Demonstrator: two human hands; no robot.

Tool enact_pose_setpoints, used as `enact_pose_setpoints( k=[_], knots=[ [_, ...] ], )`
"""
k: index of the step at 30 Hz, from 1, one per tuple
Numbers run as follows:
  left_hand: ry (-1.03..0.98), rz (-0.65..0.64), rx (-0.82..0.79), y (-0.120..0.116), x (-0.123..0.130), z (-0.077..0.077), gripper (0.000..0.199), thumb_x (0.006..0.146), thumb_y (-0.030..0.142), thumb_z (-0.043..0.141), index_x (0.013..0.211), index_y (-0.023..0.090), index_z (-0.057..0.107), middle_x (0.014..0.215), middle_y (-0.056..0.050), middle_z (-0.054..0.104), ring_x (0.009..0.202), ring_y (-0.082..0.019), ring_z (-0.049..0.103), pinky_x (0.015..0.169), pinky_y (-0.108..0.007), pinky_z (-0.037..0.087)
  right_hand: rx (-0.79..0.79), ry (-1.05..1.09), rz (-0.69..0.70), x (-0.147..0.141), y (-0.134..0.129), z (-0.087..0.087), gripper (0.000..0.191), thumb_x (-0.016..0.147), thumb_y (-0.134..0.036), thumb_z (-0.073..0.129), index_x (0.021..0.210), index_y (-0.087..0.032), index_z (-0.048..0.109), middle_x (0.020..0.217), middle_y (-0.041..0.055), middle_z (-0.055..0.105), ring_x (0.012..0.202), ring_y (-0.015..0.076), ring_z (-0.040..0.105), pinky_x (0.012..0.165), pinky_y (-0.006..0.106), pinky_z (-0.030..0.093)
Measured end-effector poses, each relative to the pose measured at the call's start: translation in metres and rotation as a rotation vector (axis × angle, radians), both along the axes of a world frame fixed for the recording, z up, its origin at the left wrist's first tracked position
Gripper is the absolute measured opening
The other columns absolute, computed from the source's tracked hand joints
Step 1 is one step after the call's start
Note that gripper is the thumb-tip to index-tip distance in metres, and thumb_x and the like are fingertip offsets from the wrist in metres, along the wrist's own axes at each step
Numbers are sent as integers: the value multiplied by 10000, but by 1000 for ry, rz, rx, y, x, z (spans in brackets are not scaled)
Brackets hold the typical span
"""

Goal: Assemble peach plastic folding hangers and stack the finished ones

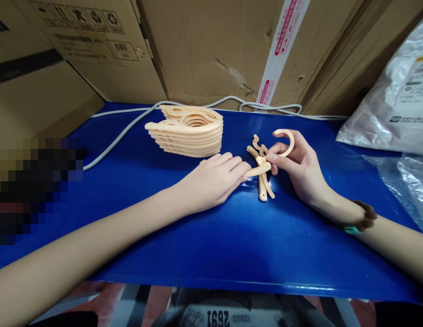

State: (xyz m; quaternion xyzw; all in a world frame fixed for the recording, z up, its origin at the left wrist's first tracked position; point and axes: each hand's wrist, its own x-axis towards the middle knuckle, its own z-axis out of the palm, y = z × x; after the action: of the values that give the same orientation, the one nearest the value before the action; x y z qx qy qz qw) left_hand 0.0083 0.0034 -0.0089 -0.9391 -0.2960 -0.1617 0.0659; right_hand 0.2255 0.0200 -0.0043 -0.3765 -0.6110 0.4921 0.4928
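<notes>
My right hand [301,165] pinches a peach-coloured plastic folding hanger [289,138] near the base of its curved hook, thumb and fingers pressed together. The fingers of my left hand [214,179] are closed round one arm of that hanger, hiding its far end. Several loose peach-coloured hanger arms [263,188] lie on the blue tabletop beneath and behind the held hanger. Behind my left hand is a neat stack of folded hangers [194,136], hooks curled inward. The tip of a small peach-coloured piece [203,161] peeks out beside my left hand.
Large cardboard boxes [204,50] line the back of the blue table [231,254]. A pale cable [121,134] runs along the rear edge and down the left. At the right stand a white plastic bag [395,104] and clear plastic film [402,186]. A blurred-out patch covers the left.
</notes>
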Motion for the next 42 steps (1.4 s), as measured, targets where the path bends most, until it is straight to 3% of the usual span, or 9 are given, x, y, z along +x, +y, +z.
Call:
enact_pose_setpoints(
  k=[11, 42],
  knots=[
    [-12, -22, 66, 0, 0, 0, 335, 1037, 250, 311, 1126, 81, 586, 974, -89, 644, 842, -236, 529, 761, -349, 436, -51, -5, 108, 1, 2, -2, 401, 784, -161, 695, 1136, -225, 515, 779, -39, 672, 570, 90, 554, 524, 230, 477],
    [-47, -81, 114, -2, 1, 3, 280, 1024, 214, 345, 1066, 90, 592, 903, -72, 626, 798, -228, 539, 713, -328, 428, -44, 12, 78, 1, 3, -3, 384, 782, -173, 707, 1118, -228, 529, 753, -58, 650, 556, 84, 543, 515, 224, 467]
  ],
)
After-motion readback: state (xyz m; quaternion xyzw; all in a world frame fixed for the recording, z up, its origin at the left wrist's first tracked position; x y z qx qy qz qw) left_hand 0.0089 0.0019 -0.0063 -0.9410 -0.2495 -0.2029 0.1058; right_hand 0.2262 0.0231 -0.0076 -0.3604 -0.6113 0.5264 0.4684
